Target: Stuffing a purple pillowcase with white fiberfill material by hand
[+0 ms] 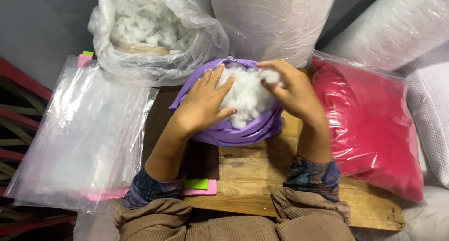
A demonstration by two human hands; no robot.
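A purple fabric cover [243,131] lies open on a wooden board [262,175], filled with white fluffy stuffing [245,98]. My left hand [203,103] rests flat on the cover's left edge and the stuffing, fingers spread. My right hand [292,89] is at the right of the opening, its fingertips pinching a small tuft of white stuffing.
A clear plastic bag of white stuffing [149,28] stands behind the cover at the left. Clear zip bags [84,129] lie stacked on the left. A red cushion in clear plastic [369,124] sits at the right, with white wrapped cushions [397,26] behind it.
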